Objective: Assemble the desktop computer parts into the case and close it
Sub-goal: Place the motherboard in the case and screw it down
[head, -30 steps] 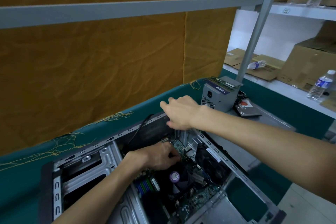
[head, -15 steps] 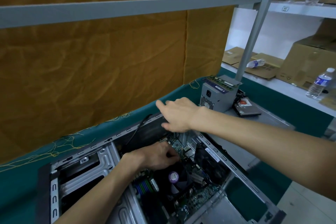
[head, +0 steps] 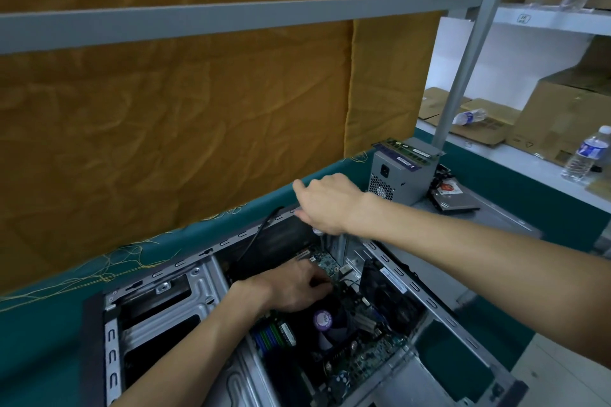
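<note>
Now, from the head camera, both hands are down at the open case [head: 211,274], which lies on its side on the green cloth [head: 43,334]. The left hand [head: 297,287] is inside, fingers curled against the small expansion card [head: 325,263] that stands on edge near the rear wall; whether it pinches the card or only steadies it, I cannot tell. The right hand [head: 325,203] hovers over the rear corner, fingers bent downward onto something pale that I cannot make out, so its grasp is unclear too.

Risks, as I judge them: if the card is pressed while off its slot, the contacts could bend or the motherboard [head: 360,357] could flex. The black cable [head: 261,235] trailing over the case's edge might get trapped. The power supply [head: 401,180] with the memory sticks [head: 401,149] on top sits outside, well apart, not yet fitted.
</note>
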Available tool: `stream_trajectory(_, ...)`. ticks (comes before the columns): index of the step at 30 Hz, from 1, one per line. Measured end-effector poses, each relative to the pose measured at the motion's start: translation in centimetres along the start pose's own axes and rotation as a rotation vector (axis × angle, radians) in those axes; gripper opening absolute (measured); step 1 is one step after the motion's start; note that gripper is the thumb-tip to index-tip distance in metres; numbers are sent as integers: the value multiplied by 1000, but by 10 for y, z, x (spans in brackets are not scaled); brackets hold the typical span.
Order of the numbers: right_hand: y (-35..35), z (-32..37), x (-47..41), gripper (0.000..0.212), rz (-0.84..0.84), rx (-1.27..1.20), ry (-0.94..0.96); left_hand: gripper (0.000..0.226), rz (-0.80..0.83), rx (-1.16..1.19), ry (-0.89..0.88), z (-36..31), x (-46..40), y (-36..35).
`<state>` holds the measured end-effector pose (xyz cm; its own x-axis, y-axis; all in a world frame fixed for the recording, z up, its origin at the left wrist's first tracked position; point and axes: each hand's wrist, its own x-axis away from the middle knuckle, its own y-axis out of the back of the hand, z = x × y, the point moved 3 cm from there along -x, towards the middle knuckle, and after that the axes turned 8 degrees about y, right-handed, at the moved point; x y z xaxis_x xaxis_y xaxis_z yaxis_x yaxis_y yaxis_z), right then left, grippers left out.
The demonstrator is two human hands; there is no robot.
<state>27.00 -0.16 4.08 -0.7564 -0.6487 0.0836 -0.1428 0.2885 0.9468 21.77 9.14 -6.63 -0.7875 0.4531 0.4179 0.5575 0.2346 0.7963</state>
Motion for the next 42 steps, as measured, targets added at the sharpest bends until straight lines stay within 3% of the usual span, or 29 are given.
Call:
stream_trajectory(3,2,-8,2,51,166,-212,-26,58,-61,-112,79,10,-4,2)
stream_trajectory(5,1,-6,3,51,99,-152,-2,69,-61,-167,156,17,-7,0)
stream_trajectory(7,-1,-4,4,50,-3,-58,4,68,-26,-155,193,22,-10,-3)
stream_trajectory(11,-3,-6,5,37,58,-255,17,49,-50,-138,140,17,-19,2)
stream_trajectory(14,-1,-4,5,42,-58,-91,43,38,-54,-178,145,10,-29,9)
stream_trajectory(19,0,-13,7,44,86,-277,28,56,-10,-588,151,11,-38,8)
stream_trajectory(23,-2,-15,8,42,7,-108,-8,62,-45,-698,159,11,-42,4)
stream_trajectory(27,1,-14,8,48,46,-216,39,63,-51,-670,174,13,-45,1)
stream_trajectory(31,0,-7,8,47,-75,17,63,59,-84,-643,166,11,-45,3)
stream_trajectory(35,0,-3,7,56,-27,-132,87,61,-76,-612,167,11,-44,3)
stream_trajectory(38,-1,-1,6,50,-101,62,79,58,-90,-624,157,9,-43,4)
stream_trajectory(42,-3,-2,9,55,28,-162,60,57,-81,-638,167,9,-42,4)
